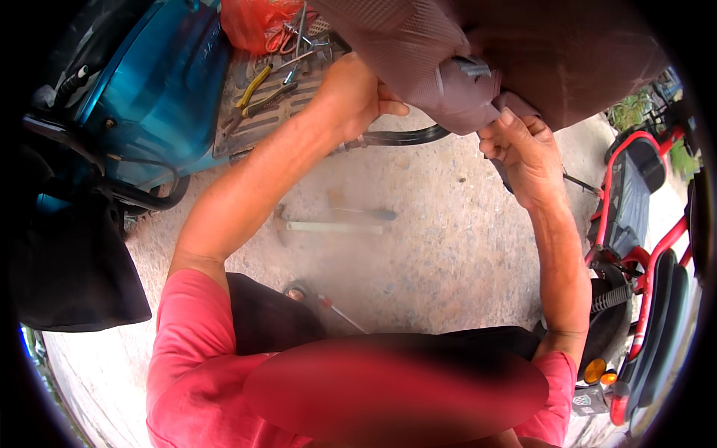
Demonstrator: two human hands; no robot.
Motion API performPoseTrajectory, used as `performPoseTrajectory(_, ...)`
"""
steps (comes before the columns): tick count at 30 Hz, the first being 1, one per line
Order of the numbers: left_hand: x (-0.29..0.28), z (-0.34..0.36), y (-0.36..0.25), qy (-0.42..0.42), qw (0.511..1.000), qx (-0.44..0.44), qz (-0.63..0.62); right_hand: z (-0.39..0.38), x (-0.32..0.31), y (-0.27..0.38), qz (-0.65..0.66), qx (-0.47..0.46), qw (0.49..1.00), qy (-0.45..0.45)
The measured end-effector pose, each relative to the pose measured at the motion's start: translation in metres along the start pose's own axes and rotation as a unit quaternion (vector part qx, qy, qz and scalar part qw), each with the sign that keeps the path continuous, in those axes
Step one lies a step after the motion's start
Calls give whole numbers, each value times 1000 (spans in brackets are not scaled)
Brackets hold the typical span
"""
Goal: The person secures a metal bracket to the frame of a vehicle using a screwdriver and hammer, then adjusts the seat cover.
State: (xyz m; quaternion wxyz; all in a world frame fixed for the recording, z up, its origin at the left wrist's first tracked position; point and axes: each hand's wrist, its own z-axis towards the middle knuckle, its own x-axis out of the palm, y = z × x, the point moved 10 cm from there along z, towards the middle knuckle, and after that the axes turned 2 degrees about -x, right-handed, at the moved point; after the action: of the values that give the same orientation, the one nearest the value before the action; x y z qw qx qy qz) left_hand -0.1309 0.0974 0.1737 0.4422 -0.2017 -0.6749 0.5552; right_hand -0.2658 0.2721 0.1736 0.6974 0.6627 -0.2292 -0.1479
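A brown textured seat cover (523,67) fills the top right, its loose edge folded and bunched. My right hand (526,153) is closed, thumb and fingers pinching that edge beside a fold with a grey piece (472,67) in it. My left hand (355,97) is at the cover's left side with bent fingers, partly hidden behind the material; what they hold is not visible. Beyond my left forearm, pliers with yellow handles (256,86) and a dark-handled tool (270,99) lie on the slatted footboard (231,112).
A blue scooter panel (164,89) stands at left, a red plastic bag (258,22) behind. On the ground lie a wooden-handled hammer (332,227), a dark-handled tool (384,215) and a screwdriver (340,313). A black curved bar (407,137) runs below the cover. A red-framed vehicle (635,224) stands at right.
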Motion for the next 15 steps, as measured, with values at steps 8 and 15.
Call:
performPoseTrajectory(8,-6,-2,5,-20,998,-51,-18,-21,-38,30,199,-131,971,-5)
performPoseTrajectory(15,-12,-4,10,-70,995,-69,-12,69,-130,116,182,-218,957,-61)
